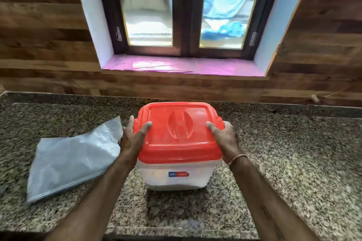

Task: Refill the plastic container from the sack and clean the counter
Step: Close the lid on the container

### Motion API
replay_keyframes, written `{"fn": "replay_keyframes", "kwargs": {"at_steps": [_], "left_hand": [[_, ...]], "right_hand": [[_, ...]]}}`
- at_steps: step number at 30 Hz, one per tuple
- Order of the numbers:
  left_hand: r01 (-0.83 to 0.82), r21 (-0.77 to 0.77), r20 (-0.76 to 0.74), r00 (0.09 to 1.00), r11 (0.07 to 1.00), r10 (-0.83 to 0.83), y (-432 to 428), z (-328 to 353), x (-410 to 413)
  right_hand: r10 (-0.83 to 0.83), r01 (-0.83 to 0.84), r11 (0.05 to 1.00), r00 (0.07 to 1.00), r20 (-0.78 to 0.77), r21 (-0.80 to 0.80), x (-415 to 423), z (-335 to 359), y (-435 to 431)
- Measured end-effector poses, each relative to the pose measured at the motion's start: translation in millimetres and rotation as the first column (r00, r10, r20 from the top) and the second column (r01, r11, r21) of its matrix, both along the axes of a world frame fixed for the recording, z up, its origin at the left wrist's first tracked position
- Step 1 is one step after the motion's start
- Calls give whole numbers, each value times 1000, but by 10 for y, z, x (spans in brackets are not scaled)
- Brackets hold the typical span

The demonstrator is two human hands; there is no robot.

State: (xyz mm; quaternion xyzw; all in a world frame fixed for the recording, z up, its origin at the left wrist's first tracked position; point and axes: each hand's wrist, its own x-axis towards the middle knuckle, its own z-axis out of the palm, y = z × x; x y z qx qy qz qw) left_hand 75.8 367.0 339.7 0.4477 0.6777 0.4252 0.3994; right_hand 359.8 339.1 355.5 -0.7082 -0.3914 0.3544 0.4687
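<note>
A clear plastic container (176, 179) with a red lid (178, 135) stands in the middle of the speckled granite counter (293, 152). White contents show through its lower walls. My left hand (133, 137) grips the lid's left edge, thumb on top. On the opposite edge my right hand (223, 139) holds the lid the same way. A flat, grey-white plastic sack (72, 160) lies on the counter just left of my left forearm.
A wood-panelled wall rises behind the counter, with a closed window and a pink-lined sill (184, 66) above. A small knotted cord end (315, 98) rests at the back right. The counter's front edge runs along the bottom.
</note>
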Motion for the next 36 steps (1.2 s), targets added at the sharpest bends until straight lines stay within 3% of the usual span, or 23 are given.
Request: {"fn": "replay_keyframes", "kwargs": {"at_steps": [5, 13, 18, 20, 22, 25, 26, 30, 33, 36], "left_hand": [[54, -4, -30, 998, 999, -54, 29, 1, 29], [64, -11, 46, 997, 998, -64, -52, -69, -12], [62, -43, 138, 989, 997, -55, -80, -60, -30], [41, -101, 144, 989, 994, -26, -90, -73, -42], [-30, -150, 79, 996, 988, 42, -130, -69, -31], [-146, -7, -238, 961, 989, 140, -173, -51, -33], [-146, 31, -284, 947, 989, 149, -186, -44, -32], [-127, 44, -123, 984, 991, 132, -262, 41, -5], [-62, 102, -160, 984, 993, 77, -259, 83, 43], [-22, 135, -251, 967, 991, 55, -240, 93, 68]], "right_hand": [[-39, 41, 998, 998, 46, -53, -20, -56, -36], [-24, 55, 993, 963, 270, -109, -207, -61, -118], [11, 2, 989, 996, 89, -149, -136, -127, -87], [-24, 37, 986, 996, 82, -162, -115, -174, -83], [-63, 93, 981, 983, 171, -173, -188, -112, -147], [-173, 215, 975, 891, 419, -54, -231, -89, -205], [-202, 236, 971, 887, 414, -33, -241, -84, -226], [-157, 198, 975, 935, 318, -101, -168, -131, -210], [-93, 121, 987, 968, 235, -110, -118, -64, -204], [-21, 118, 977, 880, 474, -175, -242, 29, -228]]}}
